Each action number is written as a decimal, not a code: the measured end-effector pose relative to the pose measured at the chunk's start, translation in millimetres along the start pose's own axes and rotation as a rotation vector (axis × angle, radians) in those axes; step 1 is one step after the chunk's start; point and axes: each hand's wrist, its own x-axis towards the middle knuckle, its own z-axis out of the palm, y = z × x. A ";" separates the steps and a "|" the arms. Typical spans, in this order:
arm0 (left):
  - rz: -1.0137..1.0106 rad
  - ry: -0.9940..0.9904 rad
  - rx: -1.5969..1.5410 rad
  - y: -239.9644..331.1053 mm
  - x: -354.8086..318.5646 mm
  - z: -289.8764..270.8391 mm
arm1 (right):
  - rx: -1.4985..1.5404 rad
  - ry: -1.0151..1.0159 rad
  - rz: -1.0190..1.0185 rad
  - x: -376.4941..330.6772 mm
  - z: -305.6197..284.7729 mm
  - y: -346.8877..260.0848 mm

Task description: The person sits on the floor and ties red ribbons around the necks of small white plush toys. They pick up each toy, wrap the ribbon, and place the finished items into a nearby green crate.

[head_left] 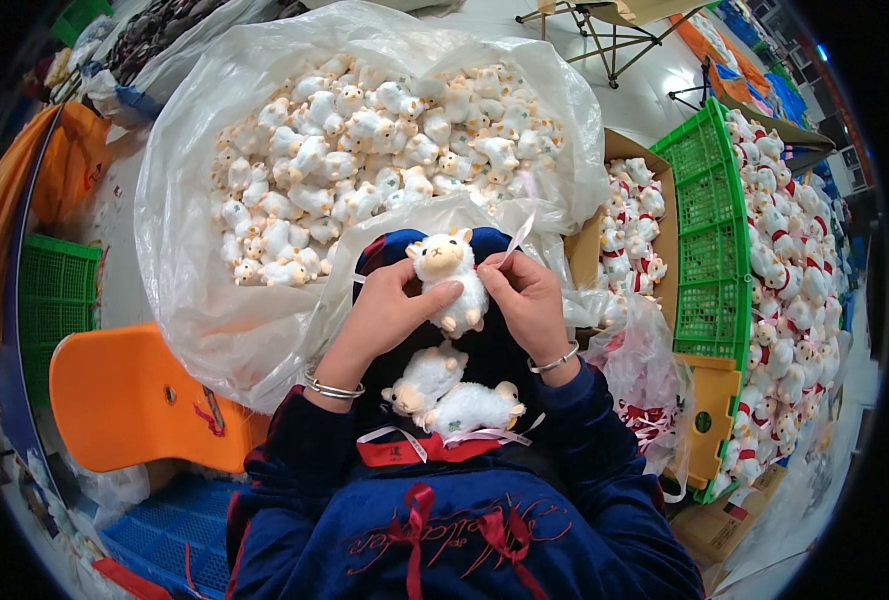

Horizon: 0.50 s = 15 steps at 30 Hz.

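A white plush sheep (446, 262) with a cream face sits upright between my hands, facing up. My left hand (389, 308) grips it from the side, its thumb across the belly. At the toy's neck my right hand (526, 300) is closed in a pinch on a pale ribbon (523, 234), whose end sticks up past the fingers. Another pale strip end shows by my left wrist. Two more plush sheep, one tilted (430, 372) and one on its side (476, 409), lie on my lap. Below them is a red fabric strip (388, 453) with pale ribbon ends.
Ahead, a big clear plastic bag (171, 200) holds a heap of plush sheep (354, 150). At right are a cardboard box (670, 215), a green crate (697, 200) and many red-ribboned sheep (784, 300). A small clear bag (649, 360) and an orange chair (114, 400) flank me.
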 end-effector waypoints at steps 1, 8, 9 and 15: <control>0.107 0.000 0.029 -22.8 8.2 1.7 | -0.067 0.013 -0.001 0.8 1.1 -0.2; -0.072 0.043 0.374 -2.1 10.1 -7.1 | -0.476 0.071 -0.187 3.8 14.6 -12.4; -0.032 0.012 0.320 -4.8 10.8 -8.5 | -0.496 0.077 -0.177 4.6 17.2 -15.2; 0.079 -0.234 0.159 -16.2 17.2 -36.2 | -0.448 0.113 -0.134 6.3 20.6 -7.2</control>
